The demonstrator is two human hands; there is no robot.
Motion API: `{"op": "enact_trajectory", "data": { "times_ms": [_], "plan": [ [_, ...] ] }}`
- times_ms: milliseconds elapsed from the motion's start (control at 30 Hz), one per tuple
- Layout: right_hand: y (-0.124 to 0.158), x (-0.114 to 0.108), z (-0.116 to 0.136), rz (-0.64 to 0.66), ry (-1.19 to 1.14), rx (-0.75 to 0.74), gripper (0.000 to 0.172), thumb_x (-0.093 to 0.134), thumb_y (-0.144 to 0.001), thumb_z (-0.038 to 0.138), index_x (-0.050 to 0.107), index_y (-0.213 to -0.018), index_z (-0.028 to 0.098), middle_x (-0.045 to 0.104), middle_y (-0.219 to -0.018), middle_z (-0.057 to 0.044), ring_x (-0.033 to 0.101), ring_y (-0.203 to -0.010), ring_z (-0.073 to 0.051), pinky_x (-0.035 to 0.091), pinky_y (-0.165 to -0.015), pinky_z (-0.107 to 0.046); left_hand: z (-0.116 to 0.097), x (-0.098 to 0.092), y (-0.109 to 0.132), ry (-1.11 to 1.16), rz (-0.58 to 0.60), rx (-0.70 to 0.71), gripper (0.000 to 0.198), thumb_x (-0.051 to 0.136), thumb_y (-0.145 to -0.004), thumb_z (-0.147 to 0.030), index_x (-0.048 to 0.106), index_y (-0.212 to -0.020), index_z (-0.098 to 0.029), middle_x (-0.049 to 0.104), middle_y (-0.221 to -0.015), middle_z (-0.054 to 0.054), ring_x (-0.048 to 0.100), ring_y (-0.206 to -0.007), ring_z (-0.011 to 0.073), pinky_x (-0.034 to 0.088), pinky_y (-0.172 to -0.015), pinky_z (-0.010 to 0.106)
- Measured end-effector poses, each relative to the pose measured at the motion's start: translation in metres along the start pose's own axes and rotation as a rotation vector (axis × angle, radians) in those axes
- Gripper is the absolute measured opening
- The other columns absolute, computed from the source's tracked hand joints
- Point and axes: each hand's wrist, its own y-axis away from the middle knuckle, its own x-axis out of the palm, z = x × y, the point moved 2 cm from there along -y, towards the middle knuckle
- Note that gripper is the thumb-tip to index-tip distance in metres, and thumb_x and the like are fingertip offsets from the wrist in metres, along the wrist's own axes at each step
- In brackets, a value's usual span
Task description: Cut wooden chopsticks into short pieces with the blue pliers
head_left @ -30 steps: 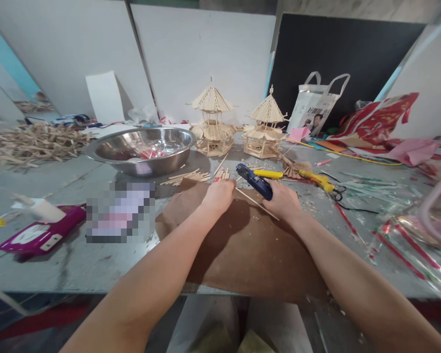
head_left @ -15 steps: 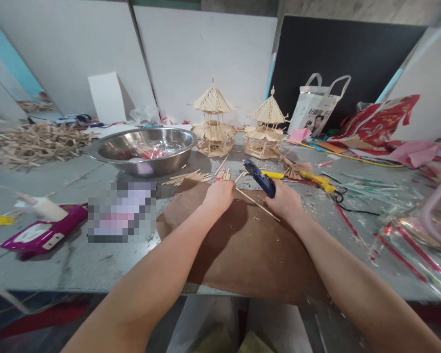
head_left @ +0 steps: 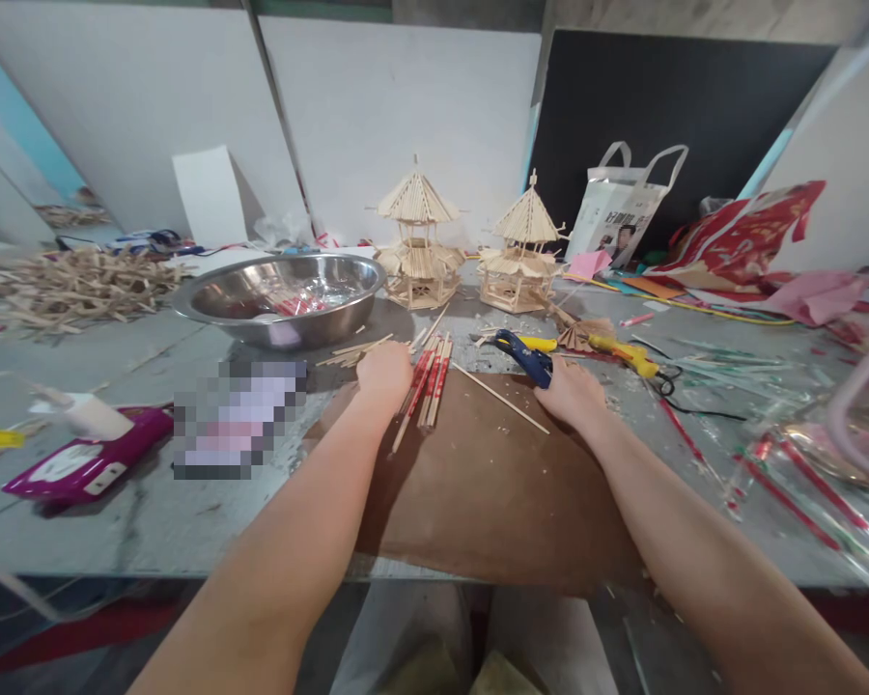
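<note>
My right hand (head_left: 577,394) is wrapped round a dark blue pliers-like cutting tool (head_left: 525,359), its head pointing up and left. Just left of the printed sticks, my left hand (head_left: 386,375) reaches towards pale short sticks (head_left: 349,353); its fingers are mostly hidden behind the back of the hand. Beside it lies a loose bundle of wooden chopsticks with red printed ends (head_left: 434,381). A single thin stick (head_left: 503,400) lies slantwise between my hands on a brown sheet (head_left: 478,502).
Two stick-built pagoda models (head_left: 418,241) stand behind, near a steel basin (head_left: 282,299) holding red-marked wrapped items. At right lie a yellow tool (head_left: 627,357) with a cord and clear plastic strips. A purple device (head_left: 94,454) and a blurred phone-like object (head_left: 242,420) sit left.
My left hand has moved left, off the red-printed chopsticks, which now lie uncovered. My right hand and the blue tool have shifted slightly right and lower.
</note>
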Motion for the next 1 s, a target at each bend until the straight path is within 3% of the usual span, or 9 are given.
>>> {"op": "enact_trajectory", "data": {
  "times_ms": [100, 167, 300, 433, 600, 800, 1000],
  "plan": [
    [-0.001, 0.002, -0.002, 0.002, 0.011, 0.009, 0.05, 0.049, -0.066, 0.043, 0.044, -0.105, 0.012, 0.057, -0.095, -0.015, 0.053, -0.091, -0.026, 0.039, -0.071, -0.034, 0.007, 0.002, -0.002, 0.008, -0.013, -0.043, 0.028, 0.036, -0.074, -0.018, 0.061, -0.086, -0.015, 0.059, -0.088, 0.014, 0.055, -0.083, 0.0242, 0.043, -0.066, 0.035],
    [-0.002, 0.001, -0.002, -0.005, 0.013, 0.01, 0.052, 0.049, -0.065, 0.045, 0.044, -0.104, 0.012, 0.057, -0.096, -0.015, 0.053, -0.091, -0.027, 0.039, -0.071, -0.035, 0.007, 0.0, 0.0, 0.033, -0.085, -0.038, 0.027, 0.037, -0.074, -0.019, 0.061, -0.085, -0.016, 0.058, -0.092, 0.012, 0.053, -0.086, 0.0246, 0.042, -0.066, 0.033],
    [-0.002, -0.004, 0.0, 0.009, -0.057, 0.024, 0.04, 0.043, -0.07, 0.041, 0.047, -0.101, 0.015, 0.059, -0.093, -0.013, 0.055, -0.085, -0.026, 0.039, -0.066, -0.033, -0.004, -0.007, 0.006, 0.174, -0.191, 0.065, 0.029, 0.034, -0.076, -0.025, 0.062, -0.076, -0.018, 0.057, -0.092, 0.008, 0.053, -0.081, 0.0185, 0.04, -0.065, 0.027],
    [0.004, -0.011, 0.009, 0.008, -0.147, -0.089, 0.034, 0.043, -0.07, 0.034, 0.048, -0.101, 0.019, 0.06, -0.09, -0.008, 0.056, -0.082, -0.023, 0.039, -0.064, -0.028, -0.024, -0.004, 0.011, 0.394, -0.035, 0.169, 0.032, 0.037, -0.076, -0.034, 0.063, -0.077, -0.016, 0.061, -0.071, 0.004, 0.053, -0.067, 0.0135, 0.039, -0.063, 0.023],
    [0.013, -0.008, 0.022, 0.106, -0.184, -0.24, 0.038, 0.043, -0.069, 0.049, 0.052, -0.093, 0.021, 0.061, -0.088, -0.006, 0.056, -0.079, -0.022, 0.039, -0.061, -0.027, -0.037, 0.006, 0.017, 0.614, 0.154, 0.211, 0.03, 0.041, -0.074, -0.034, 0.06, -0.088, -0.015, 0.061, -0.065, 0.001, 0.054, -0.061, 0.0111, 0.041, -0.06, 0.02],
    [0.017, -0.005, 0.024, 0.157, -0.139, -0.307, 0.039, 0.047, -0.068, 0.045, 0.051, -0.098, 0.021, 0.06, -0.092, -0.006, 0.056, -0.081, -0.021, 0.039, -0.063, -0.027, -0.01, 0.002, 0.007, 0.208, -0.055, 0.021, 0.026, 0.038, -0.075, -0.027, 0.06, -0.086, -0.02, 0.061, -0.086, 0.008, 0.055, -0.081, 0.0206, 0.042, -0.068, 0.031],
    [0.02, -0.003, 0.025, 0.195, -0.09, -0.302, 0.04, 0.048, -0.067, 0.029, 0.048, -0.107, 0.024, 0.06, -0.097, -0.006, 0.056, -0.083, -0.021, 0.039, -0.063, -0.028, 0.021, 0.011, -0.007, 0.052, -0.085, -0.026, 0.029, 0.033, -0.076, -0.021, 0.059, -0.089, -0.018, 0.054, -0.099, 0.011, 0.049, -0.094, 0.0247, 0.042, -0.07, 0.033]
  ]
}}
